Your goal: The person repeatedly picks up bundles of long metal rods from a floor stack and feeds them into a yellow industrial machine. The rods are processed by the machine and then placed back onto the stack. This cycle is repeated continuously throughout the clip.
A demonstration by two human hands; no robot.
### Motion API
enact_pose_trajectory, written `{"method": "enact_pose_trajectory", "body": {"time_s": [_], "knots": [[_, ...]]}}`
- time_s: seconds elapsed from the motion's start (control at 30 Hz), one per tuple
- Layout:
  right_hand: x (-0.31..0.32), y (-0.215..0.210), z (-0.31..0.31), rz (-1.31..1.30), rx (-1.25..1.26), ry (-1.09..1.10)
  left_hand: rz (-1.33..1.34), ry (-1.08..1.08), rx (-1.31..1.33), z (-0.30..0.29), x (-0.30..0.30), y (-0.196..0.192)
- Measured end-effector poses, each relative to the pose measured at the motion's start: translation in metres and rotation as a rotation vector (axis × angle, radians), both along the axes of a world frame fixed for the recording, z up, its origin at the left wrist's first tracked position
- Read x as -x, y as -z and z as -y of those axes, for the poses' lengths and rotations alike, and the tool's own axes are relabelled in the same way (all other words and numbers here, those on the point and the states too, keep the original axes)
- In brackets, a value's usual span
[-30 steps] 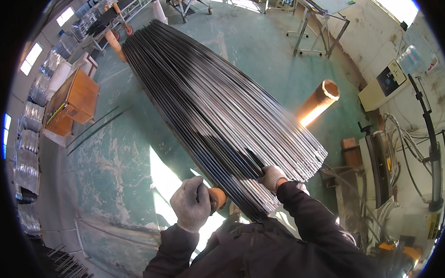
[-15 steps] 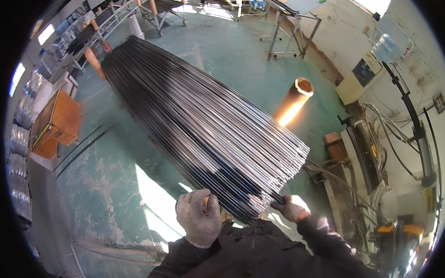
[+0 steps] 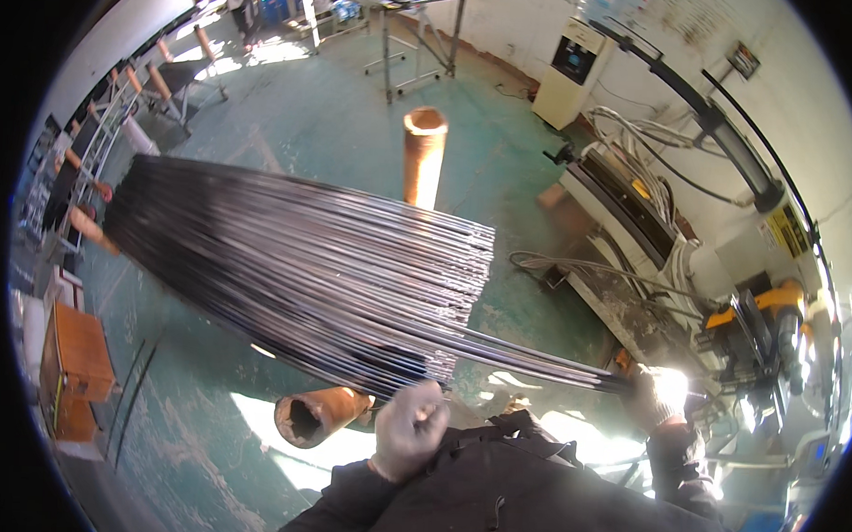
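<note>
A broad bundle of long, thin dark rods stretches from the far left to the middle, its cut ends facing right. My right hand, in a pale glove, is closed round several rods that stick out to the right beyond the other ends. At the bundle's near edge is my left hand, gloved too, with its fingers curled. Blur hides whether anything lies inside them. Beside it, a brown tube shows its hollow end; another brown tube rises on the bundle's far side.
On the right stand a machine with a long bed, loose cables and yellow-and-black equipment. A water dispenser is by the far wall. A wooden cabinet is at left, near two thin rods on the floor.
My right hand has moved right, drawing several rods out past the bundle's ends. The view has turned to the right. My left hand stays by the near edge.
</note>
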State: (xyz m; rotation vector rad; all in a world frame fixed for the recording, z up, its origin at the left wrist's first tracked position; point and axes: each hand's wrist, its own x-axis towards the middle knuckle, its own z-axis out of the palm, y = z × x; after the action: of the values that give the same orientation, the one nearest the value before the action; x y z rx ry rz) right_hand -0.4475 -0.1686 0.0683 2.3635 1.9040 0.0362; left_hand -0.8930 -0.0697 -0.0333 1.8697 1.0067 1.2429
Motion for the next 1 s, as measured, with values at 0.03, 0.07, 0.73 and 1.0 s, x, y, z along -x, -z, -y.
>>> {"method": "enact_pose_trajectory", "body": {"time_s": [0.03,0.07,0.73,1.0], "knots": [[-0.004,-0.007,0.003,0.050,-0.016,-0.009,0.096,0.018,0.079,-0.018,-0.016,0.017],[-0.010,-0.013,0.008,0.020,-0.048,-0.026,0.735,0.206,0.408,-0.047,-0.020,0.030],[-0.455,0.037,0.378,0.273,-0.372,0.775,0.980,0.398,0.785,-0.083,-0.312,-0.152],[-0.379,0.076,0.248,-2.260,-1.785,0.753,0.904,0.528,0.933,-0.066,-0.495,-0.138]]}}
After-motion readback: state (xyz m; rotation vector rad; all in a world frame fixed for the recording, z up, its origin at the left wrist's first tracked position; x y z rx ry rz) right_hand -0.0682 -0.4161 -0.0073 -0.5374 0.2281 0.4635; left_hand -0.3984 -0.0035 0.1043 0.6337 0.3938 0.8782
